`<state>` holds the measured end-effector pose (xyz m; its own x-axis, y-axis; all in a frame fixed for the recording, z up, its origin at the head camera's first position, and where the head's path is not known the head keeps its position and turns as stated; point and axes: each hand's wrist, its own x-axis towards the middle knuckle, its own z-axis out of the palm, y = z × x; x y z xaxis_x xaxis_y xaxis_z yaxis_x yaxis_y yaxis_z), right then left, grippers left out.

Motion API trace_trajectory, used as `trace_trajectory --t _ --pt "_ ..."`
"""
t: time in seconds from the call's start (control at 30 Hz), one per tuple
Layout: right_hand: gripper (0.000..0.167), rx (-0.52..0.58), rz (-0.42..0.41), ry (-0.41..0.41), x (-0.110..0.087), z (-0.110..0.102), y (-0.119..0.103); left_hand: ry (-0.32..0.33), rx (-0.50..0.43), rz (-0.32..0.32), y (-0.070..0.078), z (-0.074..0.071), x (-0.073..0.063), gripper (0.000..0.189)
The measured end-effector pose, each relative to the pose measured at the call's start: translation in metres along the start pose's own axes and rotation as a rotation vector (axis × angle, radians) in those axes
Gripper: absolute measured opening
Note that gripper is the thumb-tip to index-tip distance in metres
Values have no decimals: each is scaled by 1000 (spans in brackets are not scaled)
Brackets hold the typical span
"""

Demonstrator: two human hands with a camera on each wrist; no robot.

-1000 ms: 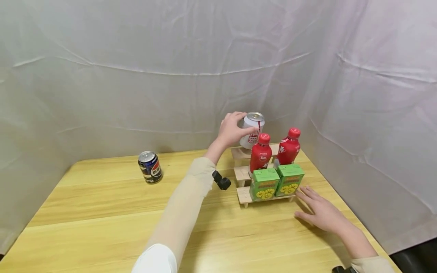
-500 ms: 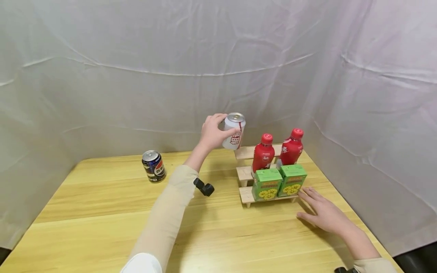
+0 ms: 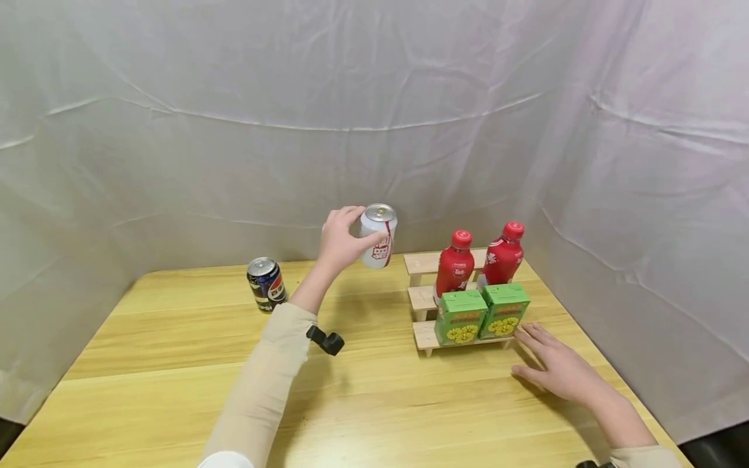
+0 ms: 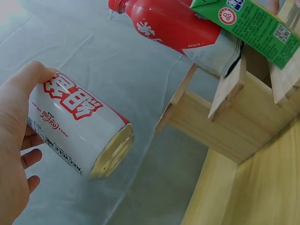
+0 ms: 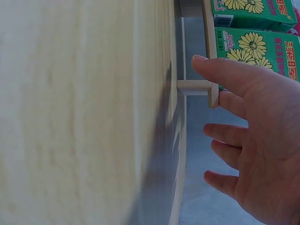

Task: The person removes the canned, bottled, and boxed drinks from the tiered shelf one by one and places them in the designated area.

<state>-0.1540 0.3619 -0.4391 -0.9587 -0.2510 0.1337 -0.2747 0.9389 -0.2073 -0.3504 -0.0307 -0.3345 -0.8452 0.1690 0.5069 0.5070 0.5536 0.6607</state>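
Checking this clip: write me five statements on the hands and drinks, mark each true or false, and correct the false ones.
1. The left hand holds a white can. True.
2. Three bottles are in view. False: there are two red bottles.
3. Two green cartons stand side by side on the rack. True.
4. The dark blue can is on the rack. False: the dark blue can stands on the table.
5. The right hand grips a carton. False: the right hand holds nothing.

The head view faces forward and down over the table (image 3: pixel 146 403); close, tilted wrist views look past left hand (image 4: pixel 11 126) and right hand (image 5: pixel 274 138), sharing the rack (image 4: pixel 253 126).
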Motion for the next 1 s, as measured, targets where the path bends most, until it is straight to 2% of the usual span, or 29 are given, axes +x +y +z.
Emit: trace_trajectory --t 0.13,0.33,0.5,0.77,1.0 --pt "75 15 10 -6 -1 0 0 19 1 -7 -3 -7 -9 70" --pt "74 6 0 12 -1 3 3 73 11 14 -13 -14 -21 70" --pt "73 1 -13 26 0 2 1 96 18 -6 -21 -18 -31 70" --pt "75 -3 11 -2 0 1 1 130 25 -36 -35 -17 -47 68" --pt "74 -2 4 -1 1 0 0 113 54 -72 -48 -13 -58 73"
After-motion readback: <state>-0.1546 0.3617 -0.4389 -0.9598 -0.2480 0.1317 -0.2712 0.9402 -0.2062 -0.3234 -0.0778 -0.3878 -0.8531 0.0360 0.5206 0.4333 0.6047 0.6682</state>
